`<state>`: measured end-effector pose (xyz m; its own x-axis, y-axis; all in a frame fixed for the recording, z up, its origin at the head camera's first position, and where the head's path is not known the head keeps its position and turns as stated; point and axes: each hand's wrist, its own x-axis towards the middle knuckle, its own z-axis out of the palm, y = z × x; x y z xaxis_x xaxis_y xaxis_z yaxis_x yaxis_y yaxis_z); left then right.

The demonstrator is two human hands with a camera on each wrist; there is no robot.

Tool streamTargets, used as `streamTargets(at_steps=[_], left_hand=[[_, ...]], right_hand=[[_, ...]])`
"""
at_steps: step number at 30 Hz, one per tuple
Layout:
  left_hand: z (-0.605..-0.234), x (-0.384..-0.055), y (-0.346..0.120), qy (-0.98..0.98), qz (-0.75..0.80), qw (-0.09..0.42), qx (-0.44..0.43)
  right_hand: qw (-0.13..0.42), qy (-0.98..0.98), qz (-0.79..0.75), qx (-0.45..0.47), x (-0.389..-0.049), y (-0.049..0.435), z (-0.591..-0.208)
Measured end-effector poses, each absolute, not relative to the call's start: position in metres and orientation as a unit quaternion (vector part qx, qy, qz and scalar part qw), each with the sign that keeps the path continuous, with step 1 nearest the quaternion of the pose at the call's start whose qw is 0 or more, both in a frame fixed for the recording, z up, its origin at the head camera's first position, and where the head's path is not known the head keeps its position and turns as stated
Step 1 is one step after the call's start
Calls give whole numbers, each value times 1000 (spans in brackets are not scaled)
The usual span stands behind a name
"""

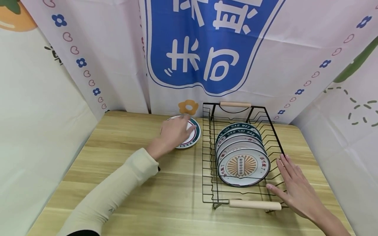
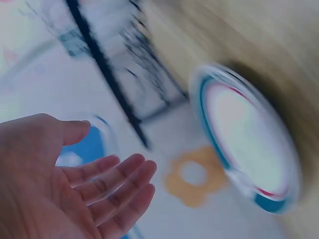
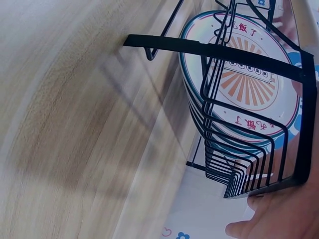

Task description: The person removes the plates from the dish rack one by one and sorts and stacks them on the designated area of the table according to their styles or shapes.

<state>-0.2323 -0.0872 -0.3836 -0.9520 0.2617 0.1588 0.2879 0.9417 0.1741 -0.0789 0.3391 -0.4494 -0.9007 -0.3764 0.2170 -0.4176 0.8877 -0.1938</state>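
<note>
My left hand [image 1: 174,132] hovers over a white plate [image 1: 195,136] with a teal band and a red ring, lying on the table left of the rack. In the left wrist view the left hand [image 2: 84,179] has its fingers loosely extended and nothing in them; the plate [image 2: 244,134] is blurred and apart from them. A black wire dish rack [image 1: 208,193] holds several round plates standing in a tilted row, the front plate [image 1: 243,167] printed with an orange sunburst. My right hand [image 1: 301,190] rests at the rack's right side near the front, fingers fairly straight.
The rack has light wooden handles at its front [image 1: 255,205] and back [image 1: 235,104]. It stands on a wood-grain table [image 1: 118,157]. Behind the table hangs a printed cloth [image 1: 124,65], with further pale cloth at both sides.
</note>
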Motion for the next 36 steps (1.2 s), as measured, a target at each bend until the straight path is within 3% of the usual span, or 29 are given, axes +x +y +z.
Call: streamTargets(at_steps=[8,17,36], left_hand=[[-348,-195,-35,-949,-140,30,-280],[-340,-182,8,-910,-133,-46,-390],[-364,-194,43,-890,-106,-146,-420]], right_hand=[[84,-968,120,205,-78,338,-448],[82,-967,124,205,-77,337,-449],[81,-966,130,207,-79,339,-449]])
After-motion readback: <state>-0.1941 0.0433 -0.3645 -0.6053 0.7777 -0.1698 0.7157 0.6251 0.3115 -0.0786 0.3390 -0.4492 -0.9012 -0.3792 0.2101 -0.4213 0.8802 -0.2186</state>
